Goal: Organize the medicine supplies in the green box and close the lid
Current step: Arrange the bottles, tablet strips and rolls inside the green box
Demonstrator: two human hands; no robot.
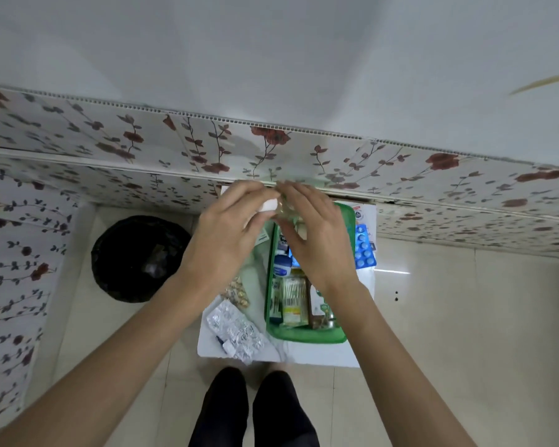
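Observation:
The green box (pixel 307 335) stands open on a white sheet (pixel 323 354) on the floor, filled with upright cartons, tubes and a brown bottle. Both hands are raised together above its far end. My left hand (pixel 229 233) pinches a small white object (pixel 269 206). My right hand (pixel 317 233) holds a small clear packet with yellowish pills (pixel 286 211) right beside it; the two things touch. Silver blister strips (pixel 236 333) and a gold pill strip (pixel 238 290) lie left of the box. A blue blister strip (pixel 364 248) lies on its right. The lid is not clearly visible.
A black waste bin (pixel 139 258) stands left of the sheet. A floral-covered wall panel (pixel 271 150) runs close behind the box. Tiled floor spreads to the right. My legs in dark trousers (pixel 252 411) are just in front of the sheet.

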